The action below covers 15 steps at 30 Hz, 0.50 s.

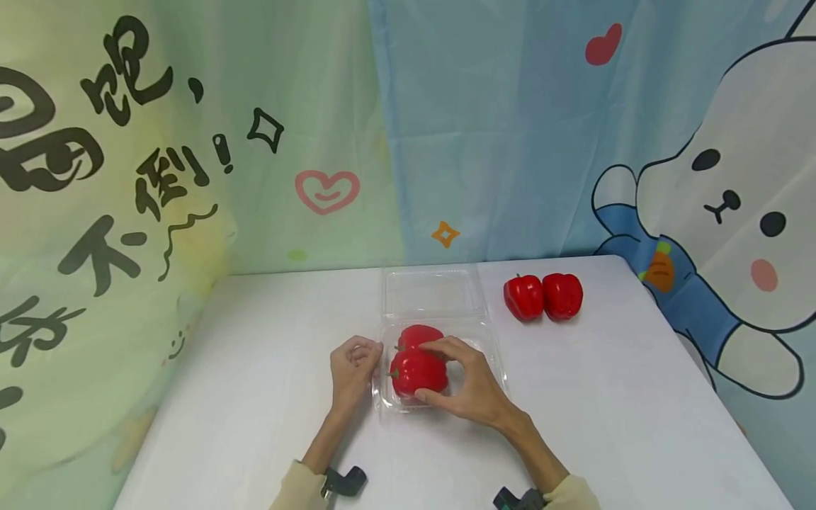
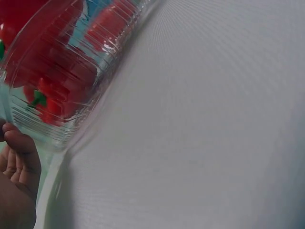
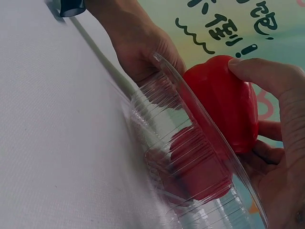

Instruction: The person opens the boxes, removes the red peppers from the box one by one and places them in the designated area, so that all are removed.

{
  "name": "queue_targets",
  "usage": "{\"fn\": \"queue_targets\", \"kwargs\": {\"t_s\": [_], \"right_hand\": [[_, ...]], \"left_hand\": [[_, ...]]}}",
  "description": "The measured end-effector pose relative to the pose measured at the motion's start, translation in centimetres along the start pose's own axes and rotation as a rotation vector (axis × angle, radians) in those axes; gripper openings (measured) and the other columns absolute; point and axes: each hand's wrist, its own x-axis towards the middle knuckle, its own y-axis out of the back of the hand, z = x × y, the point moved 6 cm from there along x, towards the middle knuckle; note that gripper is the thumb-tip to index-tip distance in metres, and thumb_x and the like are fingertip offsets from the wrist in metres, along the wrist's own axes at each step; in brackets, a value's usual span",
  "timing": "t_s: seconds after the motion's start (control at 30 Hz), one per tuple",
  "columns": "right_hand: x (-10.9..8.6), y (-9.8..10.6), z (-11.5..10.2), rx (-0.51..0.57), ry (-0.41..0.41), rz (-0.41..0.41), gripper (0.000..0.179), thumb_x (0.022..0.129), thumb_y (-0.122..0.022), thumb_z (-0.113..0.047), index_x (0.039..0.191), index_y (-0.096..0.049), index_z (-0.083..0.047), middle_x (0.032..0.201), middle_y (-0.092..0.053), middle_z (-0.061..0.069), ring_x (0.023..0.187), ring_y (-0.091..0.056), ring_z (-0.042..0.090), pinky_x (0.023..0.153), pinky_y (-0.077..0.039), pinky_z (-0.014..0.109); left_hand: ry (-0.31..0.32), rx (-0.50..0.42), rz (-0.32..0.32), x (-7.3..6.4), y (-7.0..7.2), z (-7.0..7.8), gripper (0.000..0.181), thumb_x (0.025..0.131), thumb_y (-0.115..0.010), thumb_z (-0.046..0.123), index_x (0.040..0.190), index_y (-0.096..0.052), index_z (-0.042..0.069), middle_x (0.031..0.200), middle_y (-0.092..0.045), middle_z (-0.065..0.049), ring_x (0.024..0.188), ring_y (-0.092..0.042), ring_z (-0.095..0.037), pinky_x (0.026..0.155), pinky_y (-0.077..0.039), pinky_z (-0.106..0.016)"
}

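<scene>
A clear plastic clamshell box [image 1: 473, 347] sits on the table with its lid [image 1: 433, 292] folded back. My right hand [image 1: 468, 382] holds a red bell pepper [image 1: 417, 373] between thumb and fingers, over the box's front part. In the right wrist view, this pepper [image 3: 221, 98] stands partly above the rim. Behind it, another red pepper [image 1: 417, 335] lies in the box, partly hidden by the held one. With curled fingers, my left hand [image 1: 352, 372] pinches the box's left edge; the left wrist view shows the fingertips at its rim.
Two more red bell peppers [image 1: 524, 297] [image 1: 563, 296] lie side by side at the back right of the white table [image 1: 274, 340]. Behind the table hangs a printed curtain [image 1: 497, 142] with a cartoon bear at right.
</scene>
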Motion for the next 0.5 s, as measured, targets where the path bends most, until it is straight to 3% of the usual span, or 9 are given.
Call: {"fn": "queue_targets", "kwargs": {"t_s": [0.33, 0.5], "right_hand": [[-0.24, 0.35, -0.41, -0.040, -0.008, 0.053, 0.074, 0.075, -0.098, -0.035, 0.141, -0.070, -0.018, 0.137, -0.074, -0.001, 0.124, -0.070, 0.020, 0.094, -0.066, 0.044], [-0.29, 0.59, -0.68, -0.038, 0.013, 0.087, 0.073, 0.075, -0.099, -0.032, 0.140, -0.070, -0.018, 0.136, -0.074, -0.002, 0.123, -0.071, 0.018, 0.094, -0.067, 0.045]], "left_hand": [[-0.006, 0.010, -0.010, 0.40, -0.06, -0.33, 0.014, 0.101, -0.077, 0.013, 0.096, -0.072, 0.001, 0.072, -0.072, -0.016, 0.056, -0.059, -0.007, 0.052, -0.044, -0.017], [-0.007, -0.012, -0.005, 0.18, 0.05, -0.24, 0.013, 0.101, -0.076, 0.010, 0.096, -0.071, 0.000, 0.072, -0.071, -0.019, 0.056, -0.059, -0.008, 0.053, -0.045, -0.017]]}}
